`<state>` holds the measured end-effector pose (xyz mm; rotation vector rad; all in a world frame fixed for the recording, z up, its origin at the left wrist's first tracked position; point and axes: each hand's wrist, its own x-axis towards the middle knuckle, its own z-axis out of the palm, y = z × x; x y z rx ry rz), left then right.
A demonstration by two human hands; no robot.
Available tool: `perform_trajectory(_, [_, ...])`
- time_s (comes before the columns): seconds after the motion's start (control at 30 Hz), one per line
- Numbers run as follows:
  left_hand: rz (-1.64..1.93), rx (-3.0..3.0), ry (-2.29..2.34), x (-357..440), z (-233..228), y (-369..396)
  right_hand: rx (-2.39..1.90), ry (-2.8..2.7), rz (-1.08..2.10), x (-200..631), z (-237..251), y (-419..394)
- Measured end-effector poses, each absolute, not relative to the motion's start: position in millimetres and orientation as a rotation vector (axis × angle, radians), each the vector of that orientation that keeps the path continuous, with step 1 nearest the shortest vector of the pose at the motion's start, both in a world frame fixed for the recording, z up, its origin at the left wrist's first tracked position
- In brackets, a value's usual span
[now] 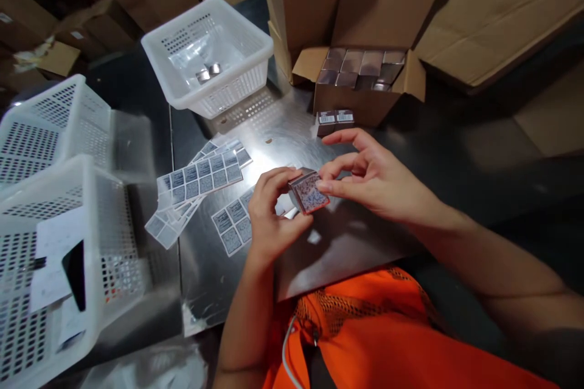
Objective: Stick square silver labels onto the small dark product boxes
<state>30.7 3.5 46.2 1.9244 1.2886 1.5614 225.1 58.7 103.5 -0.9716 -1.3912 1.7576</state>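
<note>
My left hand (pixel 276 213) is closed around a small box (pixel 311 193), fingers on its upper edge and thumb beneath. The box is tilted, its speckled, printed face turned towards me, with a reddish lower edge. My right hand (pixel 371 179) meets the box's right corner with thumb and a bent finger, while the index finger stretches out above. Whether a label lies under that thumb is too small to make out. Just left of my hands lie sheets of square printed labels, one sheet (pixel 201 177) on top of others and another sheet (pixel 232 223) partly behind my left hand.
A white basket (pixel 237 82) at the back holds small shiny boxes and clear plastic. An open carton (pixel 349 97) is packed with similar boxes, and two boxes (pixel 335 123) stand before it. More white baskets (pixel 89 219) line the left. Large cartons (pixel 506 18) rise behind the metal table (pixel 205 273).
</note>
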Motion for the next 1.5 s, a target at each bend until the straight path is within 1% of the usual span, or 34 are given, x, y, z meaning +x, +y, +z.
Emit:
perform_trajectory(0.8, [1.58, 1.889, 1.3, 31.7, 45.3, 3.5, -1.003, -1.416, 1.739, 222.5, 101.3, 58.3])
perform_trajectory(0.93, [1.567, 1.917, 1.333, 31.7, 45.8, 2.8, -1.018, -1.426, 1.683, 217.5, 102.9, 53.4])
perform_trajectory(1.07, [1.569, 1.931, 1.366, 31.5, 44.5, 2.5, -1.032, -1.441, 1.52, 212.6, 98.9, 53.9])
perform_trajectory(1.13, [1.569, 1.918, 1.356, 31.0, 43.8, 2.3, -1.024, -1.411, 1.491, 213.6, 93.5, 59.3])
perform_trajectory(1.2, [1.543, 1.907, 1.344, 30.5, 44.0, 2.0, -0.981, -1.36, 1.588, 217.4, 86.5, 65.9])
perform_trajectory(1.27, [1.488, 1.942, 1.328, 29.9, 45.0, 1.8, -0.906, -1.346, 1.772, 222.6, 78.9, 70.5])
perform_trajectory(1.37, [1.378, 2.102, 1.269, 29.9, 46.4, 2.1, -0.821, -1.467, 2.025, 230.0, 69.8, 72.3])
perform_trajectory(1.43, [1.303, 2.191, 1.271, 30.0, 46.5, 2.1, -0.806, -1.558, 2.063, 235.9, 69.8, 74.5])
perform_trajectory(1.5, [1.266, 2.183, 1.312, 29.0, 45.7, 2.0, -0.846, -1.583, 1.921, 246.2, 77.4, 83.5])
